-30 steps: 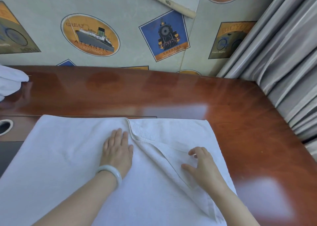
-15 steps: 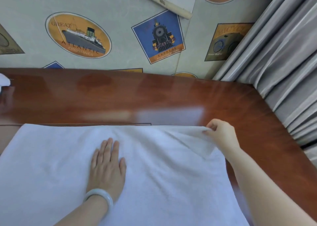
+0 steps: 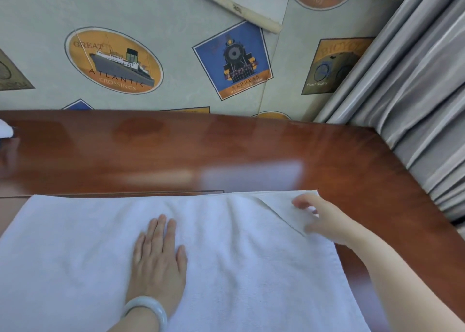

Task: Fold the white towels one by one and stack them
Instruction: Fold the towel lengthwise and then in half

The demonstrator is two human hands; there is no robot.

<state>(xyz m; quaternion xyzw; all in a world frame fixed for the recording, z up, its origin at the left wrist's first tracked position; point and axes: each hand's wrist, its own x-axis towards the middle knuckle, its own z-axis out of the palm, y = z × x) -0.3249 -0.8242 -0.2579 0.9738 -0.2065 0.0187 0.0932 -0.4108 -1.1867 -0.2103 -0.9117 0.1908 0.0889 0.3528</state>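
A white towel (image 3: pixel 239 256) lies spread on the glossy brown table (image 3: pixel 226 150), reaching past the near and left edges of the view. My left hand (image 3: pixel 158 258) presses flat on its middle, fingers straight, a pale bangle on the wrist. My right hand (image 3: pixel 324 218) rests on the towel's far right corner, fingers and thumb spread apart. A small triangular flap (image 3: pixel 284 205) is turned over at that corner, beside my fingers. A bit of another white towel (image 3: pixel 5 130) shows at the far left edge.
Grey curtains (image 3: pixel 415 105) hang close along the table's right side. A wall with ship, train and bicycle pictures (image 3: pixel 234 59) stands right behind the table. Bare wood runs between the towel and the wall.
My right hand carried the loose folded-in layer out to the far right corner, spreading the towel, and has now let its grip go. The left hand stayed pressed flat.
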